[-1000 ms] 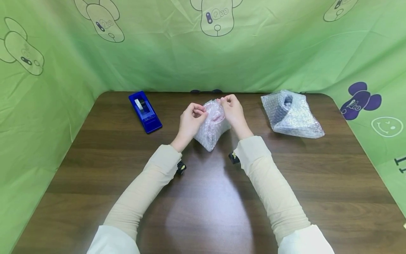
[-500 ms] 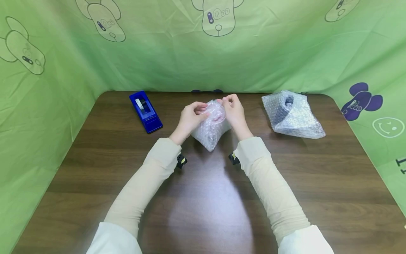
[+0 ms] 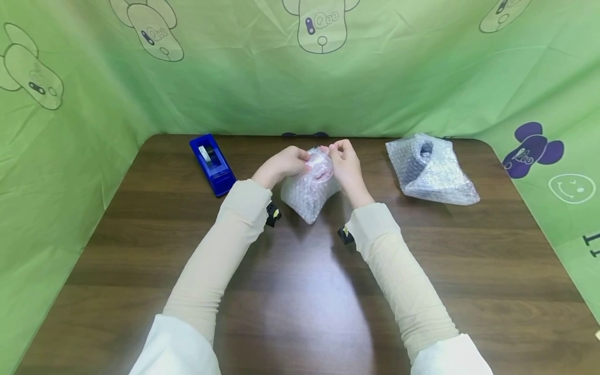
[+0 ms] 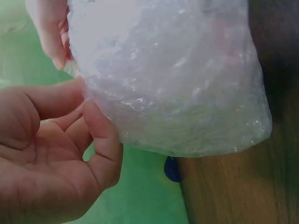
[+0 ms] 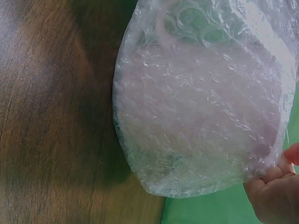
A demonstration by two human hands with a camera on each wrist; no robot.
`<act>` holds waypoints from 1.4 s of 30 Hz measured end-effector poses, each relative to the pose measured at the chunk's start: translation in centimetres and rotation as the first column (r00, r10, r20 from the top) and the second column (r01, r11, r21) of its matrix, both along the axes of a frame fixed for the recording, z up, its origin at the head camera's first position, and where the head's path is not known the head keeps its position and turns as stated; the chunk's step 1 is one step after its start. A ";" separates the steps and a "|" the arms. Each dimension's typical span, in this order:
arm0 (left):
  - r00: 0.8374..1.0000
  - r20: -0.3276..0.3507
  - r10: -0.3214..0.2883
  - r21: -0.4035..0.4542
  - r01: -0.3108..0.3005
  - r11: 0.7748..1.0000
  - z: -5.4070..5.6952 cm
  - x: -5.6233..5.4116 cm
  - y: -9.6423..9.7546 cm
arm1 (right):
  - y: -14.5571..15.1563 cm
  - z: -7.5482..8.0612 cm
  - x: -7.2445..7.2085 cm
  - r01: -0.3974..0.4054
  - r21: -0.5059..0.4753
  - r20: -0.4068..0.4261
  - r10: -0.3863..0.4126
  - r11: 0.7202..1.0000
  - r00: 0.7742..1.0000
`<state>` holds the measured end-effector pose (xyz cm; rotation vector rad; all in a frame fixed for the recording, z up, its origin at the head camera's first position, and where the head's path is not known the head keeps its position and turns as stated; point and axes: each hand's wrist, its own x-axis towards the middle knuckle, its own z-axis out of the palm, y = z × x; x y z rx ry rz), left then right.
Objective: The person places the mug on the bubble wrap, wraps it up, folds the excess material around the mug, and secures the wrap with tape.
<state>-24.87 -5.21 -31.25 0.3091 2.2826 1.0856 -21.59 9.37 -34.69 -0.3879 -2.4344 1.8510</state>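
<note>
A bubble-wrapped bundle (image 3: pixel 307 195) sits at the back middle of the table, pointed corner towards me. Through the wrap in the right wrist view, a pale pinkish item (image 5: pixel 201 88) shows, with a curved loop like a handle. My left hand (image 3: pixel 283 162) is at the bundle's upper left; in the left wrist view its thumb and finger pinch the wrap's edge. At the upper right, my right hand (image 3: pixel 346 164) pinches the edge with fingertips close together. A small clear strip (image 4: pixel 71 68) shows by the right fingertips in the left wrist view.
A blue tape dispenser (image 3: pixel 215 165) lies at the back left of the wooden table (image 3: pixel 300 291). Another bubble-wrap bundle (image 3: pixel 433 169), rolled at its top, stands at the back right. A green printed cloth (image 3: pixel 234 78) hangs behind the table and along its sides.
My left hand has turned at the wrist and its forearm has shifted forward, fingers staying at the bundle's upper left. The right hand has hardly moved.
</note>
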 end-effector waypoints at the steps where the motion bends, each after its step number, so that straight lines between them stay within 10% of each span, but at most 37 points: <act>1: 1.000 0.026 0.006 0.010 -0.006 1.000 0.1 -0.1 -0.1 | -0.1 0.0 0.0 0.000 -0.007 -0.004 0.000 1.000 1.000; 8: 0.988 0.123 0.088 0.008 -0.090 0.996 0.5 0.1 0.3 | -0.3 -0.1 -0.1 -0.008 -0.060 -0.013 0.007 0.998 1.000; 19: 0.989 -0.146 0.026 -0.185 -0.053 0.981 -0.1 0.5 1.4 | -0.2 -0.3 -0.1 -0.013 -0.044 -0.024 0.012 0.999 1.000; 30: 0.982 -0.140 0.129 -0.081 -0.141 0.987 -0.3 0.6 2.0 | 0.1 -0.2 0.1 -0.028 -0.071 -0.066 0.023 0.997 0.998; 42: 0.977 -0.180 0.117 -0.165 -0.148 0.975 -0.4 1.1 1.9 | 1.1 0.4 -0.1 -0.044 -0.027 -0.055 0.043 0.999 0.998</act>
